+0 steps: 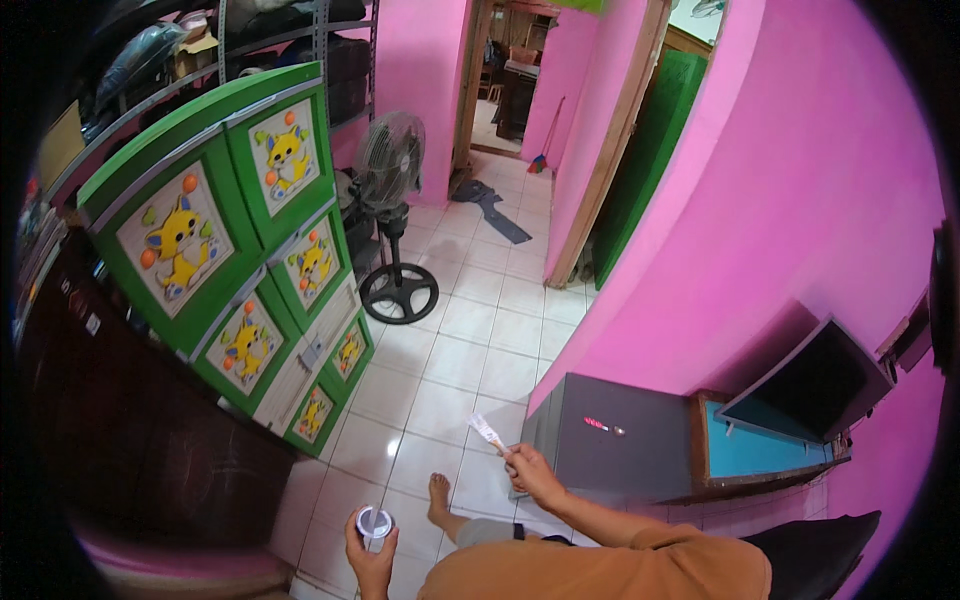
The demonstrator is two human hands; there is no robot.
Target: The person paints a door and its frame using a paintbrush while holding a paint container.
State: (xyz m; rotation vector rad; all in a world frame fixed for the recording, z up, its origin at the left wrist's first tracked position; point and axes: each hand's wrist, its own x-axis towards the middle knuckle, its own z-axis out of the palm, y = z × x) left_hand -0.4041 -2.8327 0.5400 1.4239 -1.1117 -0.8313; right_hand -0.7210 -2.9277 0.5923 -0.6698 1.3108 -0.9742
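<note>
In my left hand point(371, 568) is a small round cup point(375, 523) with a pale rim, its fingers wrapped round the sides. A thin greyish strip shows across the cup's mouth; I cannot make out what it is. My right hand point(536, 477) pinches the lower end of a slim, whitish sachet-like packet point(486, 431), which points up and to the left over the tiled floor. The two hands are apart. To the right of my right hand, a spoon point(606, 427) with a red patterned handle lies on a dark grey flat top point(650, 458).
A green cabinet point(262, 232) with yellow cartoon panels stands on the left, a pedestal fan point(391, 165) beyond it. Grey trousers point(492, 209) lie on the floor near the doorway. At right, a dark screen point(810, 385) stands on a blue-topped table point(745, 448) against the pink wall.
</note>
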